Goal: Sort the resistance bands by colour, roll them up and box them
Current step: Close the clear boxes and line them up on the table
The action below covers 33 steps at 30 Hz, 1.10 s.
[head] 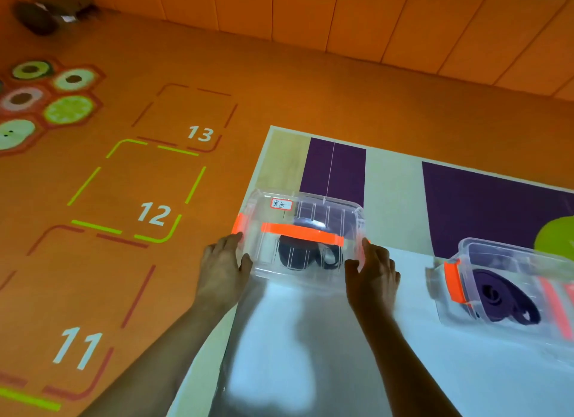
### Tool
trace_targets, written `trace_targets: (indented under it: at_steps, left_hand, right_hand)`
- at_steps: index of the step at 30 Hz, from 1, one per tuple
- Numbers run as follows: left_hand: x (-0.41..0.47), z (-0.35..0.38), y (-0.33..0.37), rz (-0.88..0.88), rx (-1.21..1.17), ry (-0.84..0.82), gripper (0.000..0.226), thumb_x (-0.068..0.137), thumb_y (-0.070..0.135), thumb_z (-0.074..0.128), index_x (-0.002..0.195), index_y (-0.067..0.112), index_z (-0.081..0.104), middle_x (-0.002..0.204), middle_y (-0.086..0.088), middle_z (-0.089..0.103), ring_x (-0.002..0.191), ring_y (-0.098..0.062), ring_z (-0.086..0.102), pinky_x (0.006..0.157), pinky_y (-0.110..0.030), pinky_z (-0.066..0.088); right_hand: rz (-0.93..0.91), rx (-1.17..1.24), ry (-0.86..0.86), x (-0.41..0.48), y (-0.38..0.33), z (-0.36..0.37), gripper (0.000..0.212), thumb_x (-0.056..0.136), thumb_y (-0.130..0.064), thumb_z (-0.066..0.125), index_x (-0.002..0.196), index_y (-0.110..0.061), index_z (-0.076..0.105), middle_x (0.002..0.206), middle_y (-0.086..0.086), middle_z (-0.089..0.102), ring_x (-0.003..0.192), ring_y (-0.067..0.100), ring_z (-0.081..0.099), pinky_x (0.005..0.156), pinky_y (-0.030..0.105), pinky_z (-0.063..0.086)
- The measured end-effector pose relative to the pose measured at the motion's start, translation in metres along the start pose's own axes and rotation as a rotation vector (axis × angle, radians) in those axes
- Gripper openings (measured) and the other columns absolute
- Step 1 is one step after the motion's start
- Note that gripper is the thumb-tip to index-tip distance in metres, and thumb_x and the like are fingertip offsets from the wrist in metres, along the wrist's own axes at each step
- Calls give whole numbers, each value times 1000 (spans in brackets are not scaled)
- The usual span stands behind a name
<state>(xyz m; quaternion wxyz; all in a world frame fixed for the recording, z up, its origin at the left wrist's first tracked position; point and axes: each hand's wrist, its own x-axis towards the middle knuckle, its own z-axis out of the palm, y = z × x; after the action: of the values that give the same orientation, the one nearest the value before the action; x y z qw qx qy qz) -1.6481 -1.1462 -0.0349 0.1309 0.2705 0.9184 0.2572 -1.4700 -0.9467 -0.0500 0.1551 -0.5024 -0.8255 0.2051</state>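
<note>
Both hands bracket the clear box (267, 269). The left hand (222, 269) lies flat on its left end and the right hand (374, 272) flat on its right end. The fingers look straight and pressing, with only the thumbs wrapping onto the near wall.

- **Contents:** rolled black bands (295, 256) lie inside the box, under the lid's orange handle (302, 233).
- **Position:** the box stands on the white bench (310, 339). Its left end is right at the bench's left edge, and the orange latch (239, 225) on that end sits about over the edge.
- **Risk 1:** a nudge leftward could tip the box off the bench onto the orange floor (155, 292).
- **Risk 2:** a palm-only squeeze on slick plastic could let the box slide out if it is lifted.
- **Risk 3:** it cannot be told whether the latches are clipped. If they are loose, the lid could lift and the rolls could spring open.
- **Label:** a handwritten label (281, 204) sits on the lid's far left corner and is too small to read reliably.
- **Right of the box, well apart:** a second clear box (512, 261) holds a rolled purple band (503, 298). It is blurred, so its lid state is unclear. A sideways shove could knock the two boxes together.
- **Beyond the box:** a purple panel (334, 171) is on the bench top.
</note>
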Motion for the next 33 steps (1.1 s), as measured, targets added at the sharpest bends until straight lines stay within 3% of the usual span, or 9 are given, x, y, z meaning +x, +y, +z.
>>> trace_targets:
  at_steps: [6,11,13,15,18,22,26,30,33]
  left_hand:
    - [4,0,9,-10,-72,21,42,95,12,61,137,7,58,136,-14,62,118,-40,57,102,-40,42]
    - [20,-5,0,-28,-200,37,25,91,20,72,115,22,64,112,0,68,107,-30,58,90,-34,42]
    - [25,0,-3,-159,-312,7,44,85,26,79,123,22,58,121,-2,60,113,-30,56,96,-42,48]
    - [29,5,-3,-329,-442,-68,78,82,32,83,146,15,42,142,-9,49,127,-31,51,107,-45,46]
    - [30,13,1,-481,-674,-193,88,89,28,77,157,7,27,141,-12,50,128,-24,51,101,-30,40]
    - [31,13,1,-325,-616,-102,77,88,17,78,152,6,38,128,-7,58,113,-19,55,94,-31,46]
    - [30,11,1,-201,-511,-86,52,89,15,75,137,18,57,121,-8,65,106,-23,63,96,-46,55]
    - [22,11,10,-131,-440,-15,52,96,11,67,145,10,50,127,-11,53,107,-15,51,104,-27,41]
    - [22,11,11,-107,-372,-15,53,98,14,64,148,8,47,132,-14,52,113,-21,53,106,-32,41]
  right_hand:
    - [61,16,-5,-2,2,1,54,88,-14,70,141,-15,57,127,15,65,113,40,59,96,49,45]
    - [113,31,43,2,7,-3,50,83,-18,76,131,-16,60,120,15,68,107,40,61,92,49,46]
    - [186,41,19,3,9,-6,55,85,-24,75,135,-17,54,127,18,62,114,42,57,97,52,44]
    - [358,177,-84,10,11,-6,67,91,-33,69,148,-20,38,144,20,50,129,43,49,108,55,40]
    - [569,426,-261,22,17,-3,75,98,-47,60,157,-15,26,155,18,42,136,41,48,111,55,43]
    - [386,406,-194,20,23,-5,52,98,-44,61,135,-8,56,120,14,66,99,26,61,86,41,55]
    - [276,429,-10,16,22,-5,43,94,-26,72,130,-11,56,124,9,65,103,19,56,90,36,51]
    - [243,406,31,13,22,1,38,95,-23,69,129,-12,56,124,10,66,108,29,62,93,44,54]
    - [177,323,94,12,21,6,32,96,-19,67,127,-11,60,122,10,67,110,31,63,94,46,54]
